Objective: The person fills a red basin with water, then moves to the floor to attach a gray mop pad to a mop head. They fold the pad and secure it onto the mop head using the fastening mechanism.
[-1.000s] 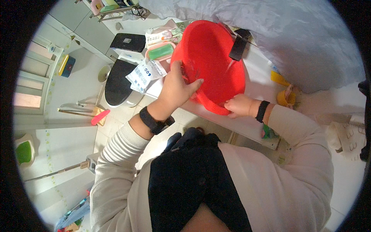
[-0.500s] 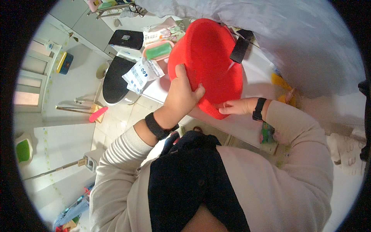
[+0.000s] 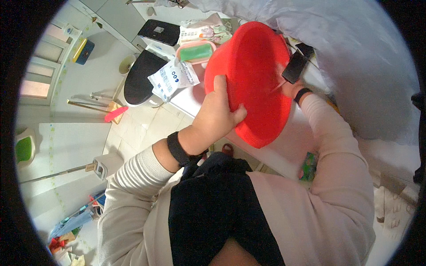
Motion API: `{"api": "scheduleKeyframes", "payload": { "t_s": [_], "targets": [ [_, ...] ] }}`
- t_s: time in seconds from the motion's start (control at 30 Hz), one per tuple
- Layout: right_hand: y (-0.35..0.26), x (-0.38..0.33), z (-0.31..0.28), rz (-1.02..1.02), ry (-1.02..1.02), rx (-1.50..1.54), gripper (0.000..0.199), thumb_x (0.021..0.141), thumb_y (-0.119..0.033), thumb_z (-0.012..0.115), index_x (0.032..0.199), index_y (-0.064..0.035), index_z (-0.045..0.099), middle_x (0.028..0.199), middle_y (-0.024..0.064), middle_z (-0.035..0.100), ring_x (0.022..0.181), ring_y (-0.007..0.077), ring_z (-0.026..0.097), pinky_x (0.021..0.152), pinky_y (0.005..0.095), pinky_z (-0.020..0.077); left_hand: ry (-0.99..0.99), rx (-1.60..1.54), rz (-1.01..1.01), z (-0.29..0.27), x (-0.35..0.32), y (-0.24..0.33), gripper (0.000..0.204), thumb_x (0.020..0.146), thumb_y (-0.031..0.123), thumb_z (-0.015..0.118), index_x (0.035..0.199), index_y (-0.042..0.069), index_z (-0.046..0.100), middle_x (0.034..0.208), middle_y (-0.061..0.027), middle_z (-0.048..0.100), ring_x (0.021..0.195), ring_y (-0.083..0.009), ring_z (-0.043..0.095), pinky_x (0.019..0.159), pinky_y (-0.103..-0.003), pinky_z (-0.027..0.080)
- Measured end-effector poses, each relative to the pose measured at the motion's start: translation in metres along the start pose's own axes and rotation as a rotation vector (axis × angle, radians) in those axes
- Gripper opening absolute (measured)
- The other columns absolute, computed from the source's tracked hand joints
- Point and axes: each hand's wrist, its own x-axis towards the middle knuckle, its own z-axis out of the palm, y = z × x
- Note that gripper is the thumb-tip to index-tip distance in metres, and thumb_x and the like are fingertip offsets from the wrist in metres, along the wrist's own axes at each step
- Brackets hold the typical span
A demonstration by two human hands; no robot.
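A large red basin (image 3: 259, 106) is held tilted over a white surface, its hollow facing me. My left hand (image 3: 215, 116) grips its near left side, thumb and fingers against the red wall. At the basin's right edge is my right hand (image 3: 291, 88), just below a black rectangular fixture (image 3: 294, 67) that overlaps the basin. Its fingers are blurred and partly hidden, so their grip does not show. Pale streaks beside these fingers look like water, though they are blurred.
Left of the basin lie white printed packets (image 3: 173, 79), a pink tray with a green block (image 3: 196, 52) and a tissue pack (image 3: 206, 32). A black-lidded toilet (image 3: 144, 77) stands farther left. A pale curtain (image 3: 355, 57) hangs at the right; a green packet (image 3: 308, 166) lies below.
My right hand has left the basin's lower rim and moved up and right to the black fixture. The basin is turned more upright; my left hand keeps its hold. The whole view has shifted slightly.
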Motion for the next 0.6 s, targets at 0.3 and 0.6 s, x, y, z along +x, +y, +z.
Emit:
{"api": "scheduleKeyframes", "payload": {
  "t_s": [0.3, 0.6],
  "targets": [
    [-0.008, -0.052, -0.026, -0.448, 0.011, -0.672, 0.051, 0.076, -0.028, 0.067, 0.12, -0.003, 0.056, 0.154, 0.0113, 0.015, 0.139, 0.0344, 0.019, 0.11, 0.0502, 0.0237, 0.014, -0.002, -0.019, 0.0, 0.001, 0.0, 0.059, 0.074, 0.012, 0.068, 0.116, -0.006, 0.031, 0.081, -0.0309, 0.059, 0.078, -0.0439, 0.063, 0.066, -0.044, 0.051],
    [0.024, -0.083, 0.028, 0.088, 0.244, 0.042, 0.072, 0.075, -0.015, 0.072, 0.133, 0.001, 0.034, 0.126, 0.0244, 0.045, 0.116, 0.037, 0.047, 0.1, 0.0467, 0.0369, -0.001, -0.126, -0.024, -0.006, 0.012, -0.008, 0.058, 0.072, 0.01, 0.069, 0.115, -0.008, 0.036, 0.082, -0.0298, 0.059, 0.079, -0.0414, 0.064, 0.067, -0.042, 0.051]
  ]
}}
